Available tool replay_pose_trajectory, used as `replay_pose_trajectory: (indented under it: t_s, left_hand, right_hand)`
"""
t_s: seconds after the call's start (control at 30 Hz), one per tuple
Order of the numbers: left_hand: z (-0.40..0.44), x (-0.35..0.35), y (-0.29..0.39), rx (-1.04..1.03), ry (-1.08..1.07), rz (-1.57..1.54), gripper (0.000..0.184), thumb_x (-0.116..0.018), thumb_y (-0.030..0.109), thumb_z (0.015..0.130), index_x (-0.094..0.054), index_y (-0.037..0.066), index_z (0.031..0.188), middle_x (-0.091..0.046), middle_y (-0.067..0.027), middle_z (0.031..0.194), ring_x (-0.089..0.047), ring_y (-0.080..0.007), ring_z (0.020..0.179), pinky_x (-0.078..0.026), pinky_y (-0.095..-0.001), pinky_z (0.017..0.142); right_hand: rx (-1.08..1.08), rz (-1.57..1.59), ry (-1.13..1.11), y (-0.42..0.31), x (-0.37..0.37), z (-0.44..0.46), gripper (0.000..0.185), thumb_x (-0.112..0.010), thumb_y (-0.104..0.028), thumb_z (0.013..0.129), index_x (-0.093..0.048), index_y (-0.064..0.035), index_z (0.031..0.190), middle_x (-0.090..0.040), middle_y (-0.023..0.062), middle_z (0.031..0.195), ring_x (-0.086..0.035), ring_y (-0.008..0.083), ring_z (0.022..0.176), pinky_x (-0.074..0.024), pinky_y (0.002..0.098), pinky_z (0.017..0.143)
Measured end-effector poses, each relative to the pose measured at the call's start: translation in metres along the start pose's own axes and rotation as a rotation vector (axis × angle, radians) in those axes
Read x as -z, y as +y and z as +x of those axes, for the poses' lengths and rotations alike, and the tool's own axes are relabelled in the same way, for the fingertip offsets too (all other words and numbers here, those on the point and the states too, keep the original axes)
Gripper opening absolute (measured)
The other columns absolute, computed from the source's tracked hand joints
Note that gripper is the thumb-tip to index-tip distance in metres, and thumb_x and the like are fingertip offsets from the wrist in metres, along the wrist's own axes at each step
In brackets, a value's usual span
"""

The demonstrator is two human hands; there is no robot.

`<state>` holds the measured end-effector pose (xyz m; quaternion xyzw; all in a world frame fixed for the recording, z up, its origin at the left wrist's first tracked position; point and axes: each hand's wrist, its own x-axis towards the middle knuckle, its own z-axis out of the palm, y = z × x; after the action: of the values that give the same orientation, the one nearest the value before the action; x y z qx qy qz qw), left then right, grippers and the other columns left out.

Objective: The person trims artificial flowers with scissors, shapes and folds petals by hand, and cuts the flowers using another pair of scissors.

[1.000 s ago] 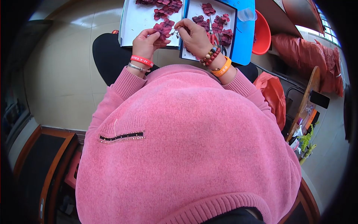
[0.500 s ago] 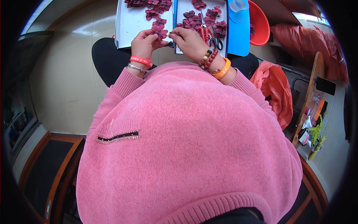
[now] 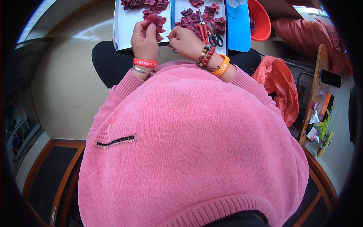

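My left hand [image 3: 145, 42] is raised at the near edge of the white tray, thumb and fingers pinching a dark red artificial flower [image 3: 160, 22]. Its petals are slightly smeared by motion. Just to the right, my right hand [image 3: 186, 41] is closed in a pinch, apart from the left. A small dark bit shows at its fingertips, too small to name. Beyond the right hand, red-handled scissors [image 3: 203, 31] and a black-handled pair [image 3: 216, 40] lie in the right tray among more dark red flowers [image 3: 190, 20].
Flowers also lie at the far side of the left white tray [image 3: 126, 28]. A blue board [image 3: 239, 34] extends to the right, with a clear plastic cup [image 3: 236, 3] on it. Beside it are a red basin [image 3: 262, 22] and a red plastic bag [image 3: 278, 85].
My left hand has lifted the flower up and away from my right hand, turning upright. My right hand has shifted slightly left. The whole view has shifted a little.
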<state>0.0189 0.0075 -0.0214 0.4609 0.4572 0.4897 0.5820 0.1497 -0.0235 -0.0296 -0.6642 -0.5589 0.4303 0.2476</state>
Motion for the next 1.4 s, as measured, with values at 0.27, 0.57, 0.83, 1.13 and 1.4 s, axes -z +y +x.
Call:
replay_pose_trajectory:
  t_s: [0.27, 0.57, 0.83, 1.13, 1.4]
  left_hand:
    - [-0.003, -0.006, -0.014, -0.418, -0.093, 0.427, 0.007, -0.051, 0.008, 0.088, -0.054, 0.003, 0.092, -0.062, -0.0075, 0.076, -0.058, -0.0123, 0.067, -0.047, -0.0277, 0.06]
    - [-0.001, -0.005, -0.013, -0.243, -0.083, 0.076, 0.006, -0.051, 0.002, 0.087, -0.054, 0.002, 0.092, -0.06, -0.0046, 0.075, -0.058, -0.0091, 0.068, -0.048, -0.0239, 0.059]
    - [-0.001, -0.004, -0.012, -0.365, -0.107, 0.229, 0.007, -0.051, 0.003, 0.087, -0.054, 0.004, 0.093, -0.06, -0.0062, 0.075, -0.058, -0.01, 0.065, -0.048, -0.0233, 0.057]
    - [0.0, -0.006, -0.008, -0.198, -0.113, 0.113, 0.008, -0.054, 0.005, 0.086, -0.056, 0.003, 0.094, -0.061, -0.0024, 0.078, -0.058, -0.0073, 0.069, -0.046, -0.0209, 0.058]
    - [0.004, 0.003, -0.005, 0.001, -0.172, 0.027, 0.014, -0.056, 0.007, 0.086, -0.058, 0.001, 0.098, -0.061, -0.0043, 0.083, -0.058, -0.0083, 0.07, -0.048, -0.0203, 0.059]
  right_hand:
    - [0.079, 0.02, 0.002, -0.004, 0.0, 0.001, 0.021, -0.05, -0.008, 0.077, -0.053, 0.0033, 0.095, -0.059, 0.0122, 0.072, -0.055, 0.0182, 0.062, -0.044, 0.0311, 0.056]
    - [0.109, 0.479, -0.117, -0.012, 0.003, -0.006, 0.028, -0.054, -0.009, 0.081, -0.051, 0.0012, 0.107, -0.057, 0.0031, 0.082, -0.051, 0.0087, 0.065, -0.0444, 0.0242, 0.059]
    - [0.096, 0.729, -0.079, -0.017, 0.013, -0.016, 0.022, -0.061, -0.017, 0.083, -0.057, 0.001, 0.096, -0.059, 0.0033, 0.081, -0.055, 0.0085, 0.064, -0.0459, 0.022, 0.058]
    - [0.058, 0.69, -0.022, -0.015, 0.019, -0.017, 0.017, -0.062, -0.011, 0.078, -0.061, 0.0003, 0.09, -0.06, 0.0028, 0.078, -0.055, 0.0071, 0.064, -0.0447, 0.0213, 0.057]
    - [0.121, 0.564, 0.206, -0.024, 0.031, -0.024, 0.009, -0.064, -0.01, 0.072, -0.063, -0.0015, 0.075, -0.059, 0.0049, 0.086, -0.054, 0.006, 0.068, -0.0428, 0.0195, 0.058]
